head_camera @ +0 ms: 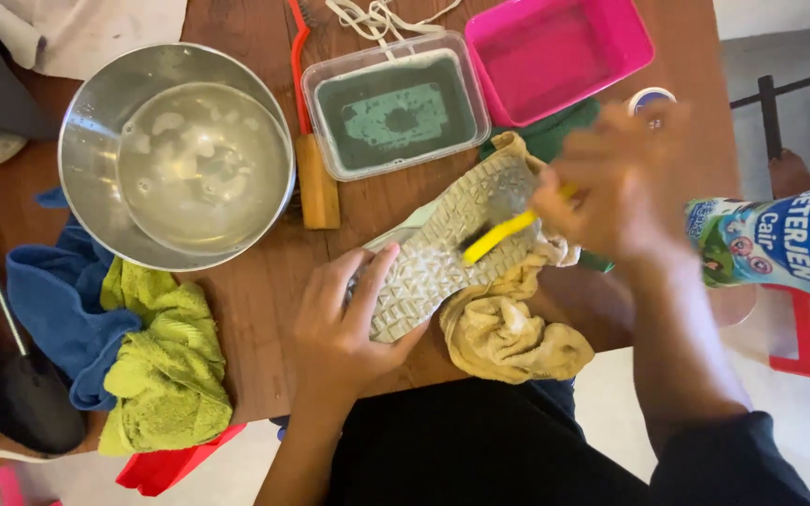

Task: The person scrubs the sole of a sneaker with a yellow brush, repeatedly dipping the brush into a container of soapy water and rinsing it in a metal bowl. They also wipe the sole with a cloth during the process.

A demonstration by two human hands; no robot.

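Scanning the wooden table (264,309) from left to right:
Cloths: a blue cloth (53,305) and a green towel (166,370) lie bunched at the left edge, below the steel bowl (86,141), which holds soapy water.
Left hand: the left hand (335,323) reaches up from below, fingers wrapped around the heel end of the shoe (442,248), thumb across the tread.
Shoe: sole up, slanting across the table's middle, resting on a tan rag (508,337).
Containers: a clear tub (396,103) of dark liquid and a pink tub (555,52) stand behind.
Right hand: the right hand (611,183), blurred, is closed around a yellow brush (503,234) pressed against the sole, wrist bent down.
Bottle: a detergent bottle (780,244) pokes in at the right edge.
Risk: judged likely, hard strokes could twist the shoe from the one-handed hold or skid it on the loose rag; splashes may reach the person's dark clothing (480,440).
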